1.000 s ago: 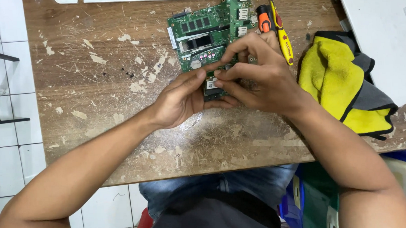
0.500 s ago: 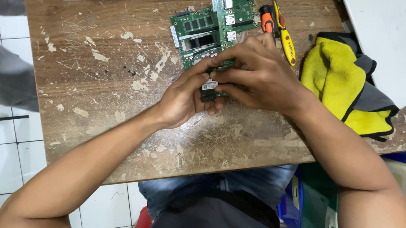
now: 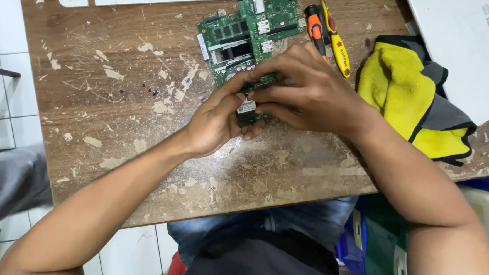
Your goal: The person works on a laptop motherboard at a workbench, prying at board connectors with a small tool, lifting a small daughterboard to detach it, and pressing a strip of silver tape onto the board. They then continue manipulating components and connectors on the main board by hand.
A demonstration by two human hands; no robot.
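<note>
The worn wooden desk (image 3: 114, 105), paint-flecked, carried a green laptop motherboard (image 3: 245, 37) at its far edge, with a white laptop panel (image 3: 462, 37) to the right. A yellow-and-grey cloth (image 3: 409, 95) lay beside the right hand (image 3: 315, 97), well apart from the desk's near edge. Two screwdrivers, an orange-handled one (image 3: 316, 28) and a yellow-handled one (image 3: 337, 43), lay just beyond the knuckles. The left hand (image 3: 218, 119) and right hand both had fingers pinched on a small circuit card (image 3: 248, 110) at the board's near end. Too much force might have bent the card or its slot; a slip could have knocked the screwdrivers. Open room lay to the left.
</note>
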